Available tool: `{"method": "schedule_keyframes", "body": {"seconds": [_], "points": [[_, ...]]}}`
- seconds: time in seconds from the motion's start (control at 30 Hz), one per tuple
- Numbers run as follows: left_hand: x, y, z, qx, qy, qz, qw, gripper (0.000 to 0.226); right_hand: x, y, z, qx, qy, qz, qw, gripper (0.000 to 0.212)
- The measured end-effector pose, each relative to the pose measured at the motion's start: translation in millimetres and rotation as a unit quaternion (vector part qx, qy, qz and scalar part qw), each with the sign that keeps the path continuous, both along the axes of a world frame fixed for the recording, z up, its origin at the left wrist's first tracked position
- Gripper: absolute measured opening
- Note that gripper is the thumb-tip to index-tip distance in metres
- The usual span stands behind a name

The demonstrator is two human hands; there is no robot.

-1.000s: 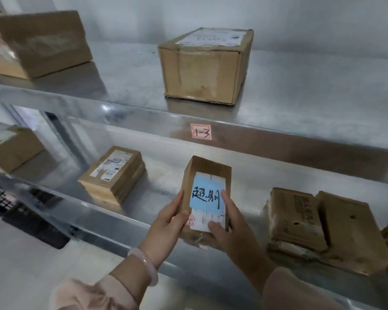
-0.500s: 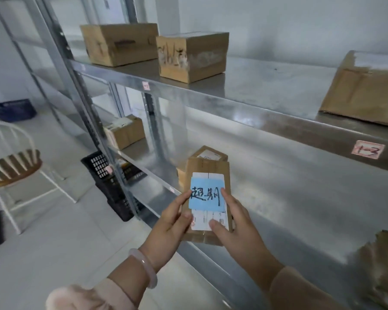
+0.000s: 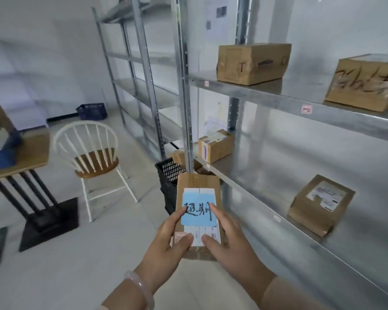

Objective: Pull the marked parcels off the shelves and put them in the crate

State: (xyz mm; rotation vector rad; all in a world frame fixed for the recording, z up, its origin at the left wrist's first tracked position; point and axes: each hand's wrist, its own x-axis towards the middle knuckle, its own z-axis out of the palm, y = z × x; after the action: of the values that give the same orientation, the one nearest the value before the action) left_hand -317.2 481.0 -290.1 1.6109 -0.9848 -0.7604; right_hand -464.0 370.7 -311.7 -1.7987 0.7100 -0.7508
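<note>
I hold a small flat cardboard parcel (image 3: 197, 186) with a blue handwritten note stuck on its white label, in front of me and off the shelf. My left hand (image 3: 168, 245) grips its left edge, thumb on the label. My right hand (image 3: 226, 240) grips its right edge, thumb on the label too. Just beyond the parcel, a black slatted crate (image 3: 168, 175) stands on the floor beside the shelf post; the parcel hides its near part.
Metal shelving (image 3: 278, 97) runs along my right with several brown boxes, one flat box (image 3: 320, 204) close on the lower shelf. A white-and-wood chair (image 3: 92, 157) and a small table (image 3: 18, 159) stand to the left. A dark blue crate (image 3: 91, 111) sits by the far wall.
The parcel has come off the lower shelf in both hands. My view has swung left along the shelving, so the black crate, chair and table have come into sight.
</note>
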Motion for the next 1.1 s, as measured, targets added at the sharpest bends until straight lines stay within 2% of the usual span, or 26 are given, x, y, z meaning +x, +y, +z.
{"method": "schedule_keyframes", "body": {"seconds": [0.23, 0.37, 0.57, 0.87, 1.0, 1.1], "points": [[94.2, 19.6, -10.2, 0.011, 0.038, 0.065, 0.997, 0.058, 102.2, 0.1, -7.4, 0.000, 0.053, 0.058, 0.997, 0.068], [143.8, 5.2, -19.2, 0.024, 0.057, 0.072, 0.995, 0.063, 152.7, -21.1, -16.1, -0.010, 0.053, 0.083, 0.995, 0.068], [225.2, -51.5, -25.6, 0.033, 0.065, 0.080, 0.994, 0.060, 236.4, -79.7, -25.0, 0.041, 0.040, 0.110, 0.992, 0.062], [348.7, -148.8, -13.7, 0.044, 0.066, 0.097, 0.992, 0.056, 358.3, -192.3, -8.4, -0.018, 0.108, 0.134, 0.985, 0.065], [399.2, -177.7, -30.8, 0.063, 0.091, 0.092, 0.990, 0.055, 406.6, -221.1, -22.9, -0.026, 0.146, 0.137, 0.979, 0.066], [440.6, -202.1, -47.7, 0.074, 0.149, 0.087, 0.982, 0.054, 442.7, -240.8, -39.6, -0.045, 0.179, 0.123, 0.975, 0.064]]}}
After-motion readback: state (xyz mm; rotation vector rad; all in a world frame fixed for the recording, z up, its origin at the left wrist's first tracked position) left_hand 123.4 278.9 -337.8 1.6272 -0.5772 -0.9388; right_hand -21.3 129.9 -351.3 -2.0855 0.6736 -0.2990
